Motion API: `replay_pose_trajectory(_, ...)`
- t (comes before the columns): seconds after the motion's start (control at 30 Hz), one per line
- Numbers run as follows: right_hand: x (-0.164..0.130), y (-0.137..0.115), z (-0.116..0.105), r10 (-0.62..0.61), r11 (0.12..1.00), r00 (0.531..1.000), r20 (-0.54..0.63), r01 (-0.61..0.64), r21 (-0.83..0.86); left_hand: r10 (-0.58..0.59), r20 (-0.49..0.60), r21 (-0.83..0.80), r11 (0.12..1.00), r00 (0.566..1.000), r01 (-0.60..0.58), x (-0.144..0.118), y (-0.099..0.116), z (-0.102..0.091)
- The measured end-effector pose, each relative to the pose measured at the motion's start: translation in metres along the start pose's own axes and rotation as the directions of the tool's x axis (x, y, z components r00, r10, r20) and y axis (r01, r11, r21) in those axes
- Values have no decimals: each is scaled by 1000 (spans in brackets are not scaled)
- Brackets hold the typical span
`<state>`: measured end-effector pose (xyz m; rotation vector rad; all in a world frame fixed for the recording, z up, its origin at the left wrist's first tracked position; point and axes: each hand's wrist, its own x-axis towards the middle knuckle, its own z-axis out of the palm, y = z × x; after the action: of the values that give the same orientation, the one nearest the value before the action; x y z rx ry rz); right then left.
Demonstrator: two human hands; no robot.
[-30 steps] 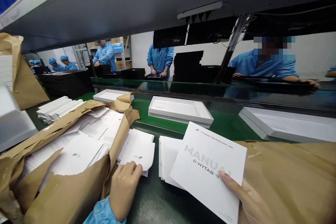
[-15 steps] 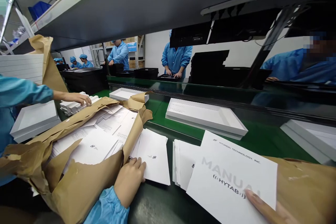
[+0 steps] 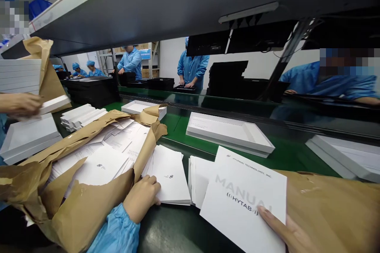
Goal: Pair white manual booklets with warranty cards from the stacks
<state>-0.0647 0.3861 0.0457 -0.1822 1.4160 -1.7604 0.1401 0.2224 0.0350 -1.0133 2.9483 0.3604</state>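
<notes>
My right hand (image 3: 282, 225) grips a white manual (image 3: 237, 205), thumb on its printed cover and fingers hidden behind it. My left hand (image 3: 143, 197) is closed at the lower left edge of a stack of white booklets (image 3: 169, 180); its fingertips are partly hidden. Between that stack and the manual stands another pile of booklets (image 3: 200, 178), partly covered by the manual. To the left of my left hand, torn brown wrapping paper (image 3: 97, 205) lies open around many loose white booklets (image 3: 103, 166).
White box trays (image 3: 231, 136) sit on the green belt (image 3: 178, 124). At left a co-worker's hand (image 3: 25, 104) holds a white strip-shaped piece beside a pile of similar pieces (image 3: 80, 116). Brown paper (image 3: 329, 209) lies at right. A shelf (image 3: 178, 12) hangs overhead; people work opposite.
The co-worker's hand has lifted a white piece from the pile and moved left. The view has shifted slightly. My right hand still holds the manual; the booklets by my left hand look more fanned.
</notes>
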Motion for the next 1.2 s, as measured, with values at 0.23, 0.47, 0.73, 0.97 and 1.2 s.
replay_pose_trajectory(0.23,-8,1,1,-11,996,994,111,1,90,37,-23,-104,994,999,-39,3,-12,5)
replay_pose_trajectory(0.47,-12,-2,1,-3,988,989,149,-20,154,-48,-253,-264,964,966,-22,0,-13,12)
replay_pose_trajectory(0.73,-7,1,-3,-9,986,985,170,-19,164,-485,-557,-766,613,674,-192,-4,-11,2)
replay_pose_trajectory(0.97,-7,5,1,-57,971,986,155,18,239,-544,15,-877,-410,839,-250,7,22,3)
replay_pose_trajectory(1.2,-3,9,-8,-129,979,930,345,64,194,-333,116,-894,-445,936,-47,6,36,19)
